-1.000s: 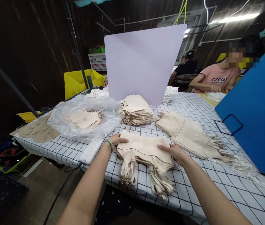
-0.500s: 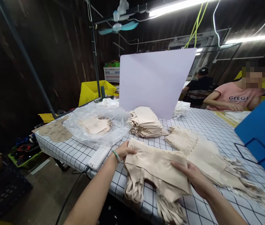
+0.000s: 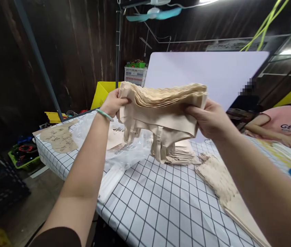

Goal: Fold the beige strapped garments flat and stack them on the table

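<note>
A stack of beige bras [image 3: 158,115] hangs in the air between my two hands, its layered edges uppermost and its straps dangling below. My left hand [image 3: 113,103] is closed on the left end, thumb in front, with a pale green bangle at the wrist. Gripping the right end is my right hand [image 3: 208,118], its thumb across the front. Behind and below the held stack lies a pile of beige fabric pieces [image 3: 184,152], partly hidden. More beige pieces [image 3: 112,139] sit on a clear plastic bag [image 3: 137,147], behind my left forearm.
A checked cloth covers the table [image 3: 155,206]. A white panel [image 3: 202,68] stands across its back. Beige garments [image 3: 220,178] spread along the right, under my forearm. A white power strip [image 3: 111,181] lies near the front edge. A person in pink [image 3: 276,123] sits at right.
Both hands have lifted the bra stack off the table and raised it forward, its layered edges now facing up. The view has shifted, and the blue panel shows less at right.
</note>
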Available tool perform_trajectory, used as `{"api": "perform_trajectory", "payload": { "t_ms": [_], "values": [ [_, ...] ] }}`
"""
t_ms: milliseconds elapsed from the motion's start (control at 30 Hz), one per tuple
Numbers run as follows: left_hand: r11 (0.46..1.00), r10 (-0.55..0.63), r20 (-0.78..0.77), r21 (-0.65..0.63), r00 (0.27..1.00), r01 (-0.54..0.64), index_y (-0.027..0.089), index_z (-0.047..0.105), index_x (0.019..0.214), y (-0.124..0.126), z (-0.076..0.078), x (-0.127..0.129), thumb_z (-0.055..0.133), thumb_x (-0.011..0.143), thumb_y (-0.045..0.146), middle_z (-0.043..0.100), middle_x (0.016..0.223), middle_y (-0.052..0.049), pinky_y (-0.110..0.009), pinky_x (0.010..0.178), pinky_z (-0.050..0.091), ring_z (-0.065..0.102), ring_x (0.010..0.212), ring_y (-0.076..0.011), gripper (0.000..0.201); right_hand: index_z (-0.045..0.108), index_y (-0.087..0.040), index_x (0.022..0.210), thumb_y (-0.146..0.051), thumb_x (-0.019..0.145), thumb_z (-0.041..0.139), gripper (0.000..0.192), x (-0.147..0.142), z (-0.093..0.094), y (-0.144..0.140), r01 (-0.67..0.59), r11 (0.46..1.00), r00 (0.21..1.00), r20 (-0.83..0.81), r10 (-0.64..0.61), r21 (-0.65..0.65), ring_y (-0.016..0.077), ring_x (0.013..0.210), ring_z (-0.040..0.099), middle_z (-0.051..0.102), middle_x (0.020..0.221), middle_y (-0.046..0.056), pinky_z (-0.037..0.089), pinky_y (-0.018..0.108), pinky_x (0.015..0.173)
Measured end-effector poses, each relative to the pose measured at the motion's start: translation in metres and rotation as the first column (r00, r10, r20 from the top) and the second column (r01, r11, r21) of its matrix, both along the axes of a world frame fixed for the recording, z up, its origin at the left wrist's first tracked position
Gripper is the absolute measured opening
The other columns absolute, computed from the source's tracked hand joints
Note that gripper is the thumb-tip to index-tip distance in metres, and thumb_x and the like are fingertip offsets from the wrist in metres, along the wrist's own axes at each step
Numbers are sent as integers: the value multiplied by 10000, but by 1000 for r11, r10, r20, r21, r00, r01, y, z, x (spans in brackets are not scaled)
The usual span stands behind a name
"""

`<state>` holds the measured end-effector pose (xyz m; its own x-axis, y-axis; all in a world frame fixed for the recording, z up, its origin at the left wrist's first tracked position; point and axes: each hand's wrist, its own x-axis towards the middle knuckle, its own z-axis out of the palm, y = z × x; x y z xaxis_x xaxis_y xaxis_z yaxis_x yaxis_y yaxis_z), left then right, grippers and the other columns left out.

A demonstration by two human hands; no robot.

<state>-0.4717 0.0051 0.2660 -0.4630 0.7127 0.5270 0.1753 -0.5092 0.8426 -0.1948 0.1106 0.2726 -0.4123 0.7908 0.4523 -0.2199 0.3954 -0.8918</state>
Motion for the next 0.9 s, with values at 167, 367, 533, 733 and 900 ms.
{"api": "perform_trajectory", "payload": {
  "t_ms": [167, 367, 533, 733, 900],
  "values": [
    [981, 78, -7, -175, 997, -78, 183, 651, 828, 30, -32, -73, 782, 527, 145, 681, 783, 12, -421, 838, 535, 653, 793, -212, 331, 697, -211, 884, -273, 621, 816, 296, -87, -56, 55, -43, 996, 998, 50, 47, -77, 181, 787, 657, 719, 863, -2, 545, 337, 752],
    [806, 75, 48, -591, 996, -32, 172, 699, 892, 24, -70, -113, 814, 563, 217, 744, 894, -48, -426, 796, 560, 700, 862, -282, 352, 674, -186, 1019, -361, 625, 846, 463, -131, -124, 77, -45, 876, 953, 243, 182, -480, 236, 799, 708, 748, 920, 54, 574, 340, 673],
    [517, -25, 284, -817, 959, 255, 140, 697, 936, -5, -106, -122, 835, 560, 233, 763, 926, -86, -372, 722, 586, 721, 827, -280, 411, 681, -184, 967, -235, 666, 785, 323, -157, -157, 74, -20, 556, 817, 306, 488, -831, 264, 750, 729, 763, 901, 100, 592, 360, 627],
    [369, 6, 408, -849, 913, 377, 141, 666, 846, 28, -124, -152, 786, 557, 244, 736, 761, -57, -324, 656, 577, 710, 715, -236, 329, 692, -165, 861, -159, 658, 744, 210, -200, -164, 98, 138, 427, 762, 371, 530, -894, 245, 677, 720, 755, 777, 98, 583, 326, 573],
    [316, -62, -240, -925, 969, -208, 139, 650, 985, 104, -108, -191, 623, 723, 185, 742, 901, -53, -241, 629, 543, 717, 808, -216, 268, 681, -144, 969, -219, 679, 736, 305, -232, -177, 130, 220, 501, 842, 423, 336, -837, 262, 681, 725, 763, 806, 125, 586, 346, 580]
  ]
}}
